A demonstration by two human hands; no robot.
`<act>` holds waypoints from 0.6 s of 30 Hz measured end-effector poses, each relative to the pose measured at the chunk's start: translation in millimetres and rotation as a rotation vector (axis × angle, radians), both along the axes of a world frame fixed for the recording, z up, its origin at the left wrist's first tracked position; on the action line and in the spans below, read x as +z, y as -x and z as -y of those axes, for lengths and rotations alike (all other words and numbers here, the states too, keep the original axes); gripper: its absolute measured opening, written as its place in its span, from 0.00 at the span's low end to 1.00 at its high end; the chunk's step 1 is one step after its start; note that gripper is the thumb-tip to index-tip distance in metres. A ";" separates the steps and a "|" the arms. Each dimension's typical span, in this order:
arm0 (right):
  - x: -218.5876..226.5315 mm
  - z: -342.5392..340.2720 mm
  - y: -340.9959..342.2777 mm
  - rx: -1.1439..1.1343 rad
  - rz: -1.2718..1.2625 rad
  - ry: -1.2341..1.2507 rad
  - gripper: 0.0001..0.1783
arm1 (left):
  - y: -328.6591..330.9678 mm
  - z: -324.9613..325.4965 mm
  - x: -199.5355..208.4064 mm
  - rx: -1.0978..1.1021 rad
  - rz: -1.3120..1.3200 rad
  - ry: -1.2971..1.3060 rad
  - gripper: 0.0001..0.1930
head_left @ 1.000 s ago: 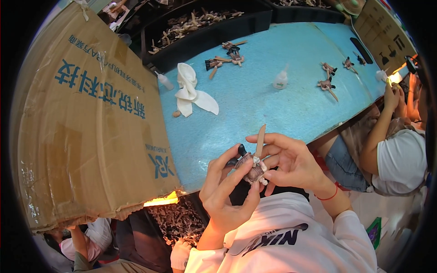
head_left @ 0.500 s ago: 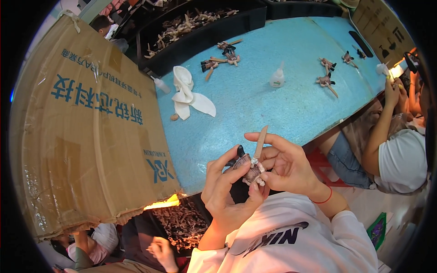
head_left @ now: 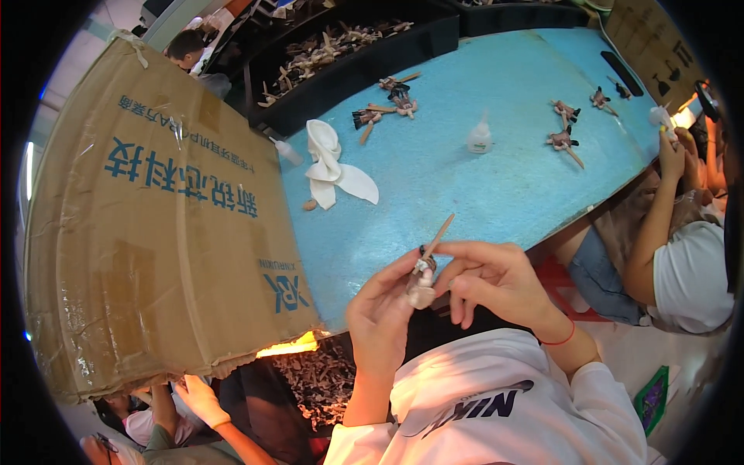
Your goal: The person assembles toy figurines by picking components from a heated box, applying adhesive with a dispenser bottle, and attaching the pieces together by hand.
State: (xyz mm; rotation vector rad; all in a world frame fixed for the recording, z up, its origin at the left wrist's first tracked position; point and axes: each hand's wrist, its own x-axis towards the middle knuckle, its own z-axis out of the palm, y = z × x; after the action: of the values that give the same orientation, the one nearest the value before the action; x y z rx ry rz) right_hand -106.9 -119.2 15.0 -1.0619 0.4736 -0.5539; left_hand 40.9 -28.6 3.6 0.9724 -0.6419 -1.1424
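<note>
A small toy figurine (head_left: 421, 293) with a pale, rounded body sits in my left hand (head_left: 378, 314), pinched between its thumb and fingers. From its top a thin tan blade-like piece (head_left: 440, 234) slants up and to the right, and a black part shows beside its base. My right hand (head_left: 500, 285) is close on the right. Its stretched index finger reaches the base of the blade, while the thumb and other fingers are bent and apart from the toy. Fingers hide much of the figurine.
On the blue tabletop (head_left: 387, 163) are a white cloth (head_left: 325, 163), a dropper bottle (head_left: 480, 138), another small bottle (head_left: 288, 152) and several similar figurines (head_left: 563, 139). A black bin (head_left: 349, 70) of parts stands behind. Cardboard (head_left: 155, 232) walls the left; a co-worker (head_left: 690, 267) sits right.
The figurine has turned in my left hand, its blade now leaning further right. My right thumb and fingers have come off its body. Across the view, the scene has shifted slightly right.
</note>
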 end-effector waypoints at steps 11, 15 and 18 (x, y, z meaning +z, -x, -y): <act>1.7 -11.4 -10.2 -0.448 -0.302 1.198 0.23 | 13.7 1.9 -18.9 -0.277 -1.056 0.201 0.20; 1.9 -12.6 -8.3 -0.454 -0.286 1.291 0.24 | 14.8 0.1 -7.6 -0.322 -0.973 0.139 0.19; 1.8 -11.8 -5.1 -0.480 -0.244 1.374 0.23 | 18.0 0.3 -5.5 -0.294 -1.040 0.155 0.18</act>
State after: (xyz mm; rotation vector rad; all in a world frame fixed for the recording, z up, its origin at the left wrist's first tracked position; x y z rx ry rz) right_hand -101.8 -107.4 16.8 -2.3684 0.5553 -1.2550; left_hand 22.9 -28.9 -1.9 0.0627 -0.0096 -1.6230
